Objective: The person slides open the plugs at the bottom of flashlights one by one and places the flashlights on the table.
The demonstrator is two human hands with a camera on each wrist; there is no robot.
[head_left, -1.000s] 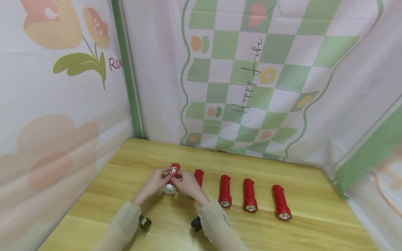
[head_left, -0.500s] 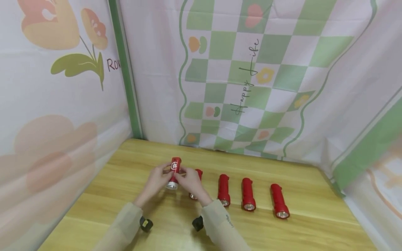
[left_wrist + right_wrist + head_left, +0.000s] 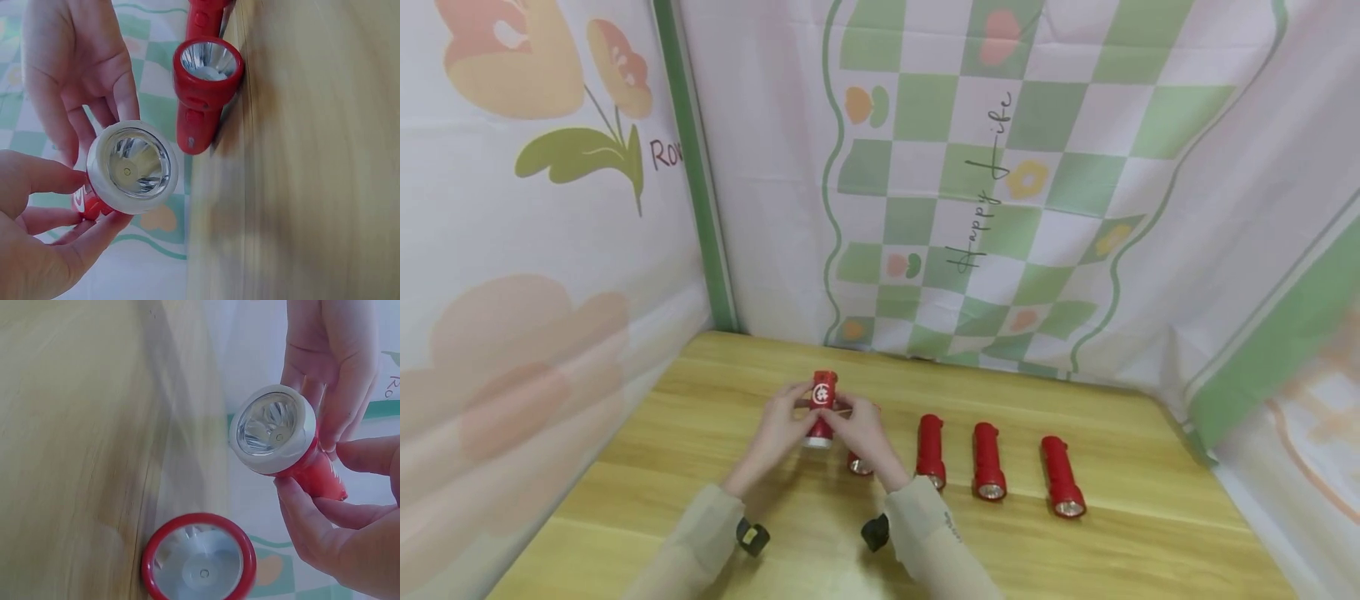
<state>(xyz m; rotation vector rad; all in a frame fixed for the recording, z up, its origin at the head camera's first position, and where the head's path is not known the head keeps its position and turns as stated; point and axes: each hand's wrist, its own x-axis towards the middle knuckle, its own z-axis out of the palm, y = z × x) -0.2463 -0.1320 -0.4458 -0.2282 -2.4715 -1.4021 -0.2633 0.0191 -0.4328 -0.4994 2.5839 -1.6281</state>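
A red flashlight (image 3: 823, 395) with a white head ring and a round white logo is held above the table by both hands. My left hand (image 3: 781, 427) grips its left side, and my right hand (image 3: 861, 428) pinches it from the right, thumbs near each other on its front. Its lens end points down toward me; the left wrist view shows the clear lens (image 3: 139, 164) and reflector within the white ring. Close beside the right hand lies a second flashlight (image 3: 859, 464), all red and mostly covered by that hand.
To the right, three more red flashlights lie in a row on the wooden table (image 3: 1120, 550): a near one (image 3: 931, 448), a middle one (image 3: 988, 462) and a far one (image 3: 1062, 477). A patterned curtain (image 3: 925, 175) closes off the back and sides.
Both hands have raised the white-ringed flashlight slightly and tipped it, so its logo faces me more and its lens shows less in the head view. The row of red flashlights lies as before.
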